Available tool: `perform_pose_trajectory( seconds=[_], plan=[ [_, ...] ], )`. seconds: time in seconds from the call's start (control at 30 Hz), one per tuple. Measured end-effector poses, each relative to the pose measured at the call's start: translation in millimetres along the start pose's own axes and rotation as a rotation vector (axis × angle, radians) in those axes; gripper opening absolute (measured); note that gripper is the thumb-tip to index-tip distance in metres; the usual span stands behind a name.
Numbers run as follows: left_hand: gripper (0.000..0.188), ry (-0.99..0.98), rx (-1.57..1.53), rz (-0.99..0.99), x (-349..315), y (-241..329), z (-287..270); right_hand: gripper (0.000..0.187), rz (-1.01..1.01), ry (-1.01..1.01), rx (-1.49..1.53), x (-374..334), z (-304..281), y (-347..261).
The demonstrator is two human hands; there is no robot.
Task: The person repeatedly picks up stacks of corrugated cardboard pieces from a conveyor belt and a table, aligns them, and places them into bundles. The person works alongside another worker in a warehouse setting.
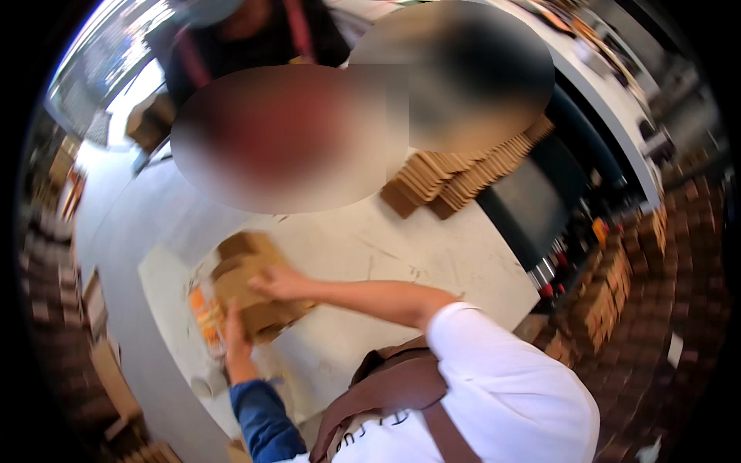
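1. L hand (238, 336) is at the near-L edge of a brown cardboard pc. (266, 316), fingers fairly straight & pointing away from the body; motion blur covers the thumb side, so can't tell if it pinches the edge or just presses.
2. R hand (279, 283) reaches across from the R, over the top of the cardboard pc., fingers partly bent; tips are smeared, so can't tell how far open it is or if it has a grip.
3. Cardboard pc. is on the L part of the white table (370, 266), between/under the 2 hands; flaps or folded layers show, but blur hides the exact shape.
4. Orange-&-white pack (205, 318) is just L of the cardboard pc., next to L hand; print unreadable.
5. Small pale round item (208, 383) is by the table's near-L edge; kind unclear.
6. Stack of cardboard pcs. (455, 179) leans in approx. 2 rows at the table's far R; its upper end runs up to a blurred patch.
7. 2 big blurred ovals hide much of the far side. Behind 1, a co-worker (255, 38) in a dark top w/ red straps is cut off by the top edge; hands hidden.
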State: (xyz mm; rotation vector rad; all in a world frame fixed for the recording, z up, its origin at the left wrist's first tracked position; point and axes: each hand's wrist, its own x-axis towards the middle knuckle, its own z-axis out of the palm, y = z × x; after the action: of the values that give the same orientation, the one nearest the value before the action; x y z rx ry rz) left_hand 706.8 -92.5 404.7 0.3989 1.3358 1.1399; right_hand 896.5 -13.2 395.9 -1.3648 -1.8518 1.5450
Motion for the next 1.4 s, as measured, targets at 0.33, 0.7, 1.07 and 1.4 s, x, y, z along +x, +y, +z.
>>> perform_pose_trajectory(
  seconds=[0.33,0.7,1.07,1.4],
  plan=[
    [0.058,0.292,0.399,0.231,21,43,-173,0.07,-0.155,-0.027,-0.06,54,103,0],
    [0.026,-0.285,0.262,0.345,-20,-66,163,0.039,-0.06,-0.015,0.224,-80,-35,119],
    [0.055,-0.284,0.148,-0.223,73,-253,445,0.023,0.254,0.755,-0.007,-276,-295,273],
    [0.034,-0.121,0.14,-0.285,76,-253,485,0.023,0.439,1.092,0.468,-278,-555,361]
  ],
)
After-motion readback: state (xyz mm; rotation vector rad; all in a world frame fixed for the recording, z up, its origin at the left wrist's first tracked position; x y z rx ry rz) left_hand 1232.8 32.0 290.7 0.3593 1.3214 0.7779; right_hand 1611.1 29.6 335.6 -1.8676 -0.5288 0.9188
